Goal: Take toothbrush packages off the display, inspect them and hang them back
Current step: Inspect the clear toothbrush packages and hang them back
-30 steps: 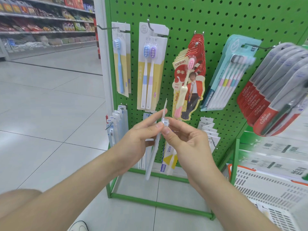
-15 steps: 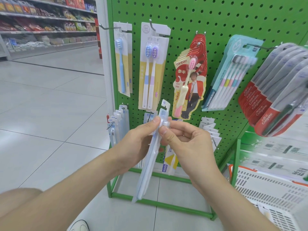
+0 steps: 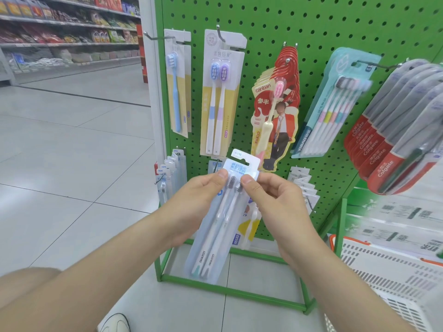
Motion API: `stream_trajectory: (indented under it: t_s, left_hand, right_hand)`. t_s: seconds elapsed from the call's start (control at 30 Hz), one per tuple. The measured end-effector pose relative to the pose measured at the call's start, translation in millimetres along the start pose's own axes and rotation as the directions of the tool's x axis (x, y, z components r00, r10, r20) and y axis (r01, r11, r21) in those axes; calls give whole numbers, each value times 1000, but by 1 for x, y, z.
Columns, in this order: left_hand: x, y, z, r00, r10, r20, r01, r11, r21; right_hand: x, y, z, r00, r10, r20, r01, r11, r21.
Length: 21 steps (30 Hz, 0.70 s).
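Toothbrush package, a flat, glossy clear blister holding two slim brushes, sits centre frame before the green perforated pegboard; left hand and right hand pinch its top edges.

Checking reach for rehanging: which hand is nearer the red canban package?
Right. The right hand is just below the canban package; the left hand is farther, lower left of it.

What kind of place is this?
Most likely a supermarket: toothbrush packages hang on a green pegboard display, stocked shelves line the aisle behind, and a white shopping basket sits at the right.
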State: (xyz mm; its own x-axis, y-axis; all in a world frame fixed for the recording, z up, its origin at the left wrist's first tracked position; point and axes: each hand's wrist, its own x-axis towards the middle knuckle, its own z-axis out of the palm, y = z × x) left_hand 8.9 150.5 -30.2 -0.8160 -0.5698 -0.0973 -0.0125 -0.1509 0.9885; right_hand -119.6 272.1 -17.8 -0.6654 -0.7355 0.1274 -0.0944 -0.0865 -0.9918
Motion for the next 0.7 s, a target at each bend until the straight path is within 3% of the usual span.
stream_trajectory:
  t_s: [0.1, 0.37, 0.57, 0.7]
  left_hand:
    - [-2, 6, 2, 1000, 10, -19, -11, 998, -55]
    - [-1, 9, 0, 991, 21, -130, -7, 994, 110]
    - [-1, 9, 0, 991, 10, -136, 11, 988, 157]
    - [-1, 8, 0, 989, 22, -149, 16, 969, 246]
  right_hand:
    - [-1, 0, -1, 999, 28, 21, -29, 997, 68]
    - [-2, -3, -3, 969, 239, 66, -246, 956, 159]
    - [1, -1, -5, 972, 230, 54, -235, 965, 114]
    - [10, 5, -9, 993, 115, 11, -114, 988, -100]
